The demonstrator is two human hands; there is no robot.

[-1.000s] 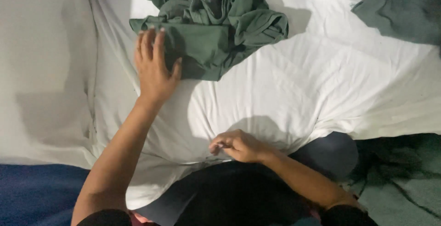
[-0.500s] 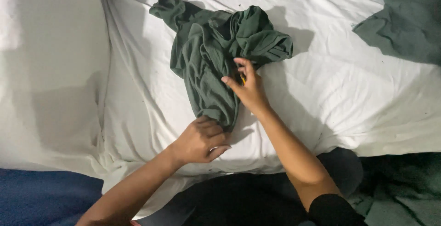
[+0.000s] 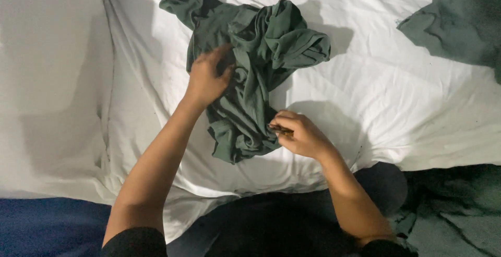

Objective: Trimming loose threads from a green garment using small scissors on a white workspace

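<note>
Fabric fills our view: a crumpled dark green garment (image 3: 250,74) lies bunched on the white bedsheet (image 3: 396,111). We see the left hand (image 3: 206,77) resting on its upper middle, fingers loosely curled into the folds. The right hand (image 3: 297,134) pinches the lower right edge between thumb and fingertips. Another green cloth (image 3: 459,22) lies well apart at the top right.

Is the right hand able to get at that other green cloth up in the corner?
Probably yes. The right hand pinches the crumpled shirt, and only bare white sheet lies between it and the corner cloth. It would need a long stretch.
</note>
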